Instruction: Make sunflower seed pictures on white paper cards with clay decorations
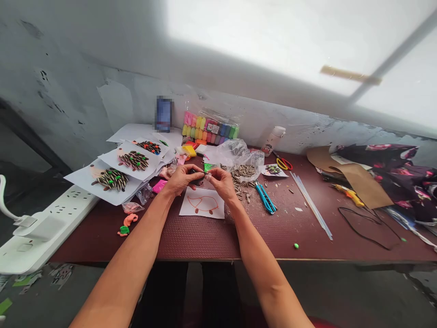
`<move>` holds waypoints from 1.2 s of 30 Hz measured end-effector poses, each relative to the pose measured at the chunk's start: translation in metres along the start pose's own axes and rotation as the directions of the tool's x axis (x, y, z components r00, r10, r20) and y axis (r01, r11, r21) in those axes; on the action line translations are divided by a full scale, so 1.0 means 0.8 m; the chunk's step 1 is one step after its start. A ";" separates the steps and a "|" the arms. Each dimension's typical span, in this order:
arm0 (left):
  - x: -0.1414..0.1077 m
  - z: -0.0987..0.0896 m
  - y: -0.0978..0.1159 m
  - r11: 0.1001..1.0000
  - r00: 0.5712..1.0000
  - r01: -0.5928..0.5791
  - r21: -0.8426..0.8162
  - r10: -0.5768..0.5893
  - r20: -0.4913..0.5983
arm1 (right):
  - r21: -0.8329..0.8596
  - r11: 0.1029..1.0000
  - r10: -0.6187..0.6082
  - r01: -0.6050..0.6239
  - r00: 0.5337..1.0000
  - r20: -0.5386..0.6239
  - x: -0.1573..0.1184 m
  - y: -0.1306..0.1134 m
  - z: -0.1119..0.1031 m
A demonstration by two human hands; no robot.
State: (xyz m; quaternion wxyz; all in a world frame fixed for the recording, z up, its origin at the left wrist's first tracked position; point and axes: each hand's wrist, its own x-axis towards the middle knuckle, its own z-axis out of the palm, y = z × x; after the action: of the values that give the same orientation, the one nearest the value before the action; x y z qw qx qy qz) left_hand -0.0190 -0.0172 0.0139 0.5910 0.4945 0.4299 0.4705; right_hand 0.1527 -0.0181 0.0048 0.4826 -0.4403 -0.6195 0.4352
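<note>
My left hand is closed around a dark lump, perhaps modelling clay; its kind is not clear. Close beside it, my right hand pinches at something small, too small to name, between thumb and forefinger. Both hands are above a white paper with an orange outline of a rounded, pointed-nosed animal and two brown blobs at its lower edge. Just behind the fingers is a bright green packet. Striped sunflower seeds lie heaped right of my right hand, partly under a clear plastic bag.
Finished-looking seed hedgehogs on paper are stacked at left, near a white power strip. Coloured clay packs lean on the wall. A teal cutter, scissors, glue sticks and a yellow glue gun lie to the right.
</note>
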 end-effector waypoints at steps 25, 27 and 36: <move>0.001 0.004 -0.002 0.998 0.999 0.019 -0.061 -0.022 -0.044 | -0.372 0.908 -0.270 0.196 0.949 -0.161 -0.015 0.011 0.012; 0.001 0.003 -0.002 0.999 0.999 0.018 -0.045 -0.020 -0.030 | -0.351 0.919 -0.253 0.180 0.952 -0.174 -0.014 0.011 0.012; 0.000 -0.002 -0.002 1.000 1.000 0.002 0.025 -0.002 0.012 | -0.247 0.955 -0.196 0.166 0.975 -0.102 -0.010 0.006 0.006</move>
State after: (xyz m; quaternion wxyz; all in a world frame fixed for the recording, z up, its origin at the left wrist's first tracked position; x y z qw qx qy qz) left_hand -0.0199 -0.0170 0.0121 0.5879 0.5043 0.4325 0.4615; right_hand 0.1494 -0.0255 -0.0024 0.5026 -0.4624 -0.6732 0.2834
